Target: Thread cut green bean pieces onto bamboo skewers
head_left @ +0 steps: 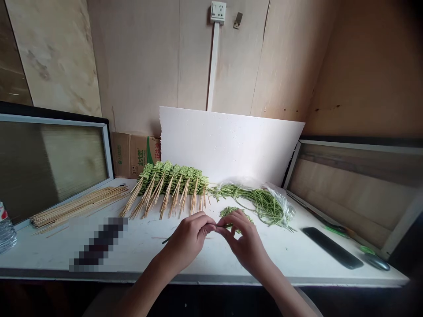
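My left hand (192, 232) and my right hand (240, 230) meet above the middle of the table, thumbs and fingertips pinched together. Between them is a thin green bean, mostly hidden by the fingers; a dark green bean end (166, 240) shows left of my left hand. A bamboo skewer (159, 238) lies on the table beneath my left hand. Just behind my right hand sits a small heap of cut bean pieces (228, 211). Farther right, long green beans (261, 201) spill from a clear plastic bag (288, 207).
Skewered beans (175, 176) are stacked at the back, sticks forward. Loose skewers (79, 204) lie left, near a plastic bottle (6, 231). A white board (228, 141) and cardboard box (132, 154) stand behind. At right are a black phone-like slab (332, 247) and a computer mouse (376, 261).
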### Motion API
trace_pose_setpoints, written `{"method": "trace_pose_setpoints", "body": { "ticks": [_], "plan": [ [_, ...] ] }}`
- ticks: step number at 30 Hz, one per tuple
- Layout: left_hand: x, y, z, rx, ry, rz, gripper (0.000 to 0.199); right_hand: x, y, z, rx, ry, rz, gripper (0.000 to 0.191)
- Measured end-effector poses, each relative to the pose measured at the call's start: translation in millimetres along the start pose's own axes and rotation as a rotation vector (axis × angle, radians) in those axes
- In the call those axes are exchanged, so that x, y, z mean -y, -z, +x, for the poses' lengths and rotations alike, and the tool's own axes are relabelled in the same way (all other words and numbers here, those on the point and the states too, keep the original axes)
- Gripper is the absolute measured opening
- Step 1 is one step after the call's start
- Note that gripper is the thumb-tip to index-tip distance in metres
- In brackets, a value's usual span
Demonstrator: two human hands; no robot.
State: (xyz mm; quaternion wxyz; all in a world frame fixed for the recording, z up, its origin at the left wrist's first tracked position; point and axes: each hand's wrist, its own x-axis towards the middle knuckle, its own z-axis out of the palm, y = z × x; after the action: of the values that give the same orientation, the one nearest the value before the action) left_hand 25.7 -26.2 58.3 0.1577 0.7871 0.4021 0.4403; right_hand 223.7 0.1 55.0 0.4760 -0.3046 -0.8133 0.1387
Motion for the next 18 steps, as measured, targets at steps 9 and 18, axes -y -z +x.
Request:
{"method": "trace_pose_setpoints", "body": {
  "ticks": [9,18],
  "plan": [
    [6.9,-4.9,1.2,0.001,-0.053,-0.029,0.03,-1.3,-1.1,-1.0,0.073,-0.098,0.217,0.011],
    [37.5,-0.9,5.5,-0.055,0.045,-0.035,0.022,-40.4,5.0,3.1,0.228,-0.19,0.275,0.023]
  ]
}}
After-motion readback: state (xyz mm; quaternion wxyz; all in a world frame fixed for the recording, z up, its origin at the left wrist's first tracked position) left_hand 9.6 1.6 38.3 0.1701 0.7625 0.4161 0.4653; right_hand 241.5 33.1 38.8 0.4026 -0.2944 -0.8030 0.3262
